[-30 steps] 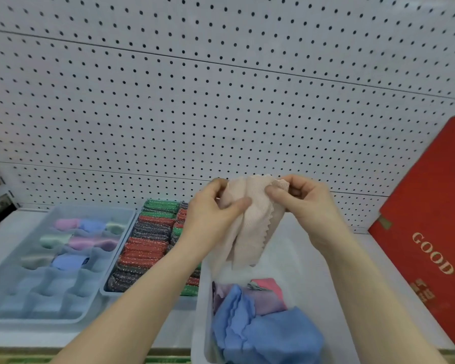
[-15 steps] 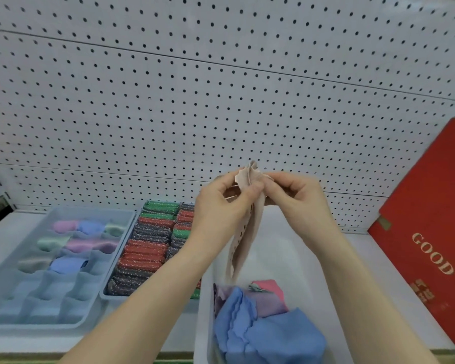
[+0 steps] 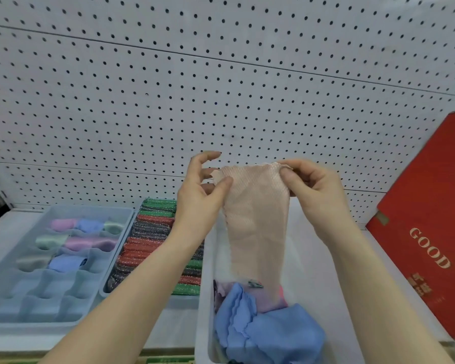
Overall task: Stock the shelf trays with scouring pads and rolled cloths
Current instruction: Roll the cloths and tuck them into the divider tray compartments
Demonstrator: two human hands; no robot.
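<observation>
Both hands hold a peach cloth (image 3: 258, 219) up by its top edge over the white bin (image 3: 202, 311) at the shelf's (image 3: 0, 227) front edge. The left hand (image 3: 200, 198) pinches one corner, its other fingers spread, and the right hand (image 3: 315, 195) pinches the other. Rolling likely comes next, then an empty front cell of the divided tray (image 3: 63, 209) at the shelf's left, reached across the scouring pads (image 3: 153, 232). A red box (image 3: 431, 232) leans at right.

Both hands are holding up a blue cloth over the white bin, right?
Not blue. The head view shows the left hand and right hand holding up a peach cloth over the white bin.
</observation>
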